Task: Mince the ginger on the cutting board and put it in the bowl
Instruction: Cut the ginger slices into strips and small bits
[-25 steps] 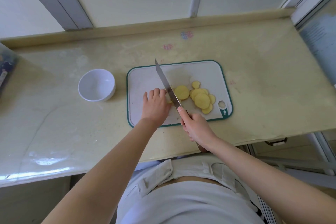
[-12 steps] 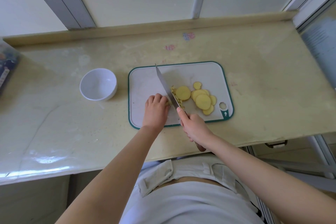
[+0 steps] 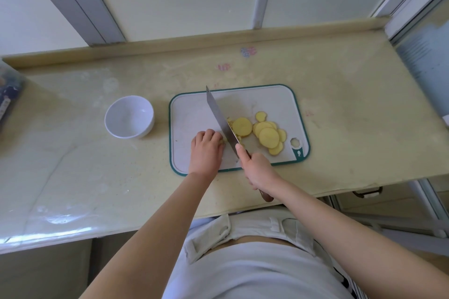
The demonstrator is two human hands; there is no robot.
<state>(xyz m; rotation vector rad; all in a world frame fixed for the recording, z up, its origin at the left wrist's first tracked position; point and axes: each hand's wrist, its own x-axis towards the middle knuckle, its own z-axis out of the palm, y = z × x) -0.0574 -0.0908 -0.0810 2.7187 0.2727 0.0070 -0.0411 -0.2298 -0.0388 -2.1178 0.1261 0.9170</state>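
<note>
Several yellow ginger slices [image 3: 266,134] lie on the right half of a white cutting board with a green rim [image 3: 272,97]. My right hand [image 3: 257,169] grips the handle of a cleaver [image 3: 220,119], its forefinger along the blade's back. The blade stands edge-down on the board just left of the slices, with small cut bits beside it. My left hand [image 3: 206,152] has curled fingers resting on a bit of ginger left of the blade; that ginger is mostly hidden under the fingers. A white bowl [image 3: 129,116] stands left of the board, nothing visible in it.
The board and bowl sit on a pale counter [image 3: 352,116] with a raised back ledge below window panels. A dark packet [image 3: 8,94] lies at the far left edge. A drawer handle [image 3: 366,192] shows below the counter front on the right.
My left hand has crept toward me along the board, and the cleaver has followed it, chopping. A few more small ginger bits lie beside the blade.
</note>
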